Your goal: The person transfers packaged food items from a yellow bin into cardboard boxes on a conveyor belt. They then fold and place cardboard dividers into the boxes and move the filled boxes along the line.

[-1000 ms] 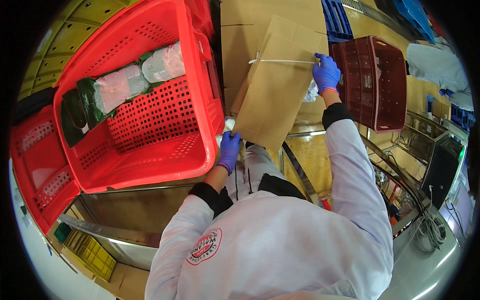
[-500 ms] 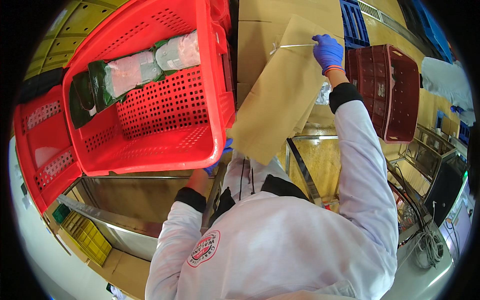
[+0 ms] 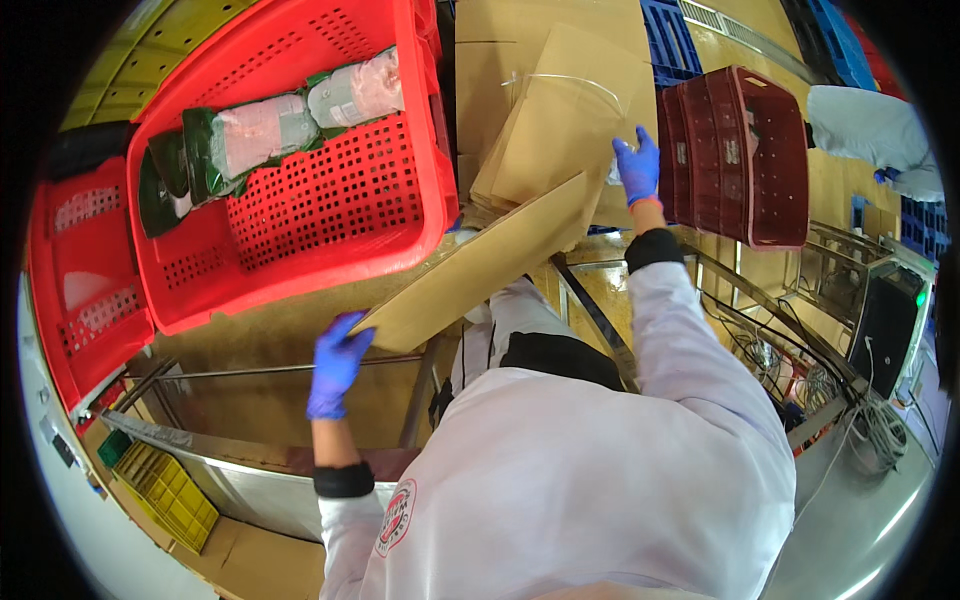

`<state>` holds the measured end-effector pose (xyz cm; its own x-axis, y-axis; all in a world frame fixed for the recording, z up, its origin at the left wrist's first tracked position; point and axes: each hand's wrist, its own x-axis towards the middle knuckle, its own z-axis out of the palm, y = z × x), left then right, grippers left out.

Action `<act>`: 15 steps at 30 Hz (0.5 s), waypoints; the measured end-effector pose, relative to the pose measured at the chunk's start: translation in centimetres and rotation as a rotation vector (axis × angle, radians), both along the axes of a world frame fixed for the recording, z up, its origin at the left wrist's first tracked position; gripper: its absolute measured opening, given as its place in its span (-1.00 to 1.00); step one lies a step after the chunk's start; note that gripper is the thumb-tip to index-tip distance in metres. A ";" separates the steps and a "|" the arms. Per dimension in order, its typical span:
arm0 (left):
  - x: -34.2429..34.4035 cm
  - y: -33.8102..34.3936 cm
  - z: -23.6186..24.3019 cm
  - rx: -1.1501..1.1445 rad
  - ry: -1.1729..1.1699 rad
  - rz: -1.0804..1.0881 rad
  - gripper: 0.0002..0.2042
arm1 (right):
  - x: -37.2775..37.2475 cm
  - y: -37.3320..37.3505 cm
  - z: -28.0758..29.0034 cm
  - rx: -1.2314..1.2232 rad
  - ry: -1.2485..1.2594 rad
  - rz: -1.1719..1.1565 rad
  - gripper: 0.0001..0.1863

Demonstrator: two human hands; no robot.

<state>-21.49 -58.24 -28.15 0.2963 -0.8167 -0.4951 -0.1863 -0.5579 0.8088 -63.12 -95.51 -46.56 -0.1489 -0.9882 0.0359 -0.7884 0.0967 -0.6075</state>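
My left hand (image 3: 338,368), in a blue glove, grips the near left corner of a flat cardboard sheet (image 3: 490,265). The sheet is tilted and slants up to the right, its far end by the cardboard stack. My right hand (image 3: 637,168), also gloved in blue, is just past the sheet's far end with fingers and thumb apart and nothing in it. Behind the sheet lies the stack of flat cardboard (image 3: 565,125). A thin white strap (image 3: 575,78) curves loosely over the top of this stack.
At the left, a red perforated crate (image 3: 435,190) holds wrapped packages (image 3: 260,135) with green and pink colouring. Nested dark red crates (image 3: 780,160) stand at the right. Metal frame bars (image 3: 595,310) run below the cardboard. Another person's white sleeve (image 3: 865,125) shows at the far right.
My right hand has let go of the white strap, which has gone from taut to slack. My left hand has come out from beside the red crate and taken the cardboard sheet's corner.
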 end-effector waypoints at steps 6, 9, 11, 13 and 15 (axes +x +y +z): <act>5.0 17.4 14.1 -0.330 -0.159 0.547 -0.73 | -3.4 9.5 -8.2 0.135 -0.401 -0.106 -0.58; 3.8 29.8 19.4 -0.432 -0.294 1.143 -0.70 | -2.4 11.5 -8.3 0.088 -0.344 0.028 -0.82; 2.3 38.8 19.0 -0.515 -0.414 1.303 -0.69 | -1.9 11.2 -7.7 0.103 -0.454 0.033 -0.77; -0.1 45.4 16.2 -0.470 -0.457 1.526 -0.65 | -0.4 12.3 -6.9 0.110 -0.551 -0.078 -0.70; -3.3 51.2 12.8 -0.353 -0.250 1.586 -0.58 | -0.2 12.4 -7.9 0.113 -0.511 -0.047 -0.75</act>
<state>-24.83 -7.07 -15.40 0.9352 0.3071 -0.1760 0.2193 -0.1124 0.9692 -63.34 -83.14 -54.45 -0.1639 -0.9736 -0.1588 -0.3878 0.2116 -0.8971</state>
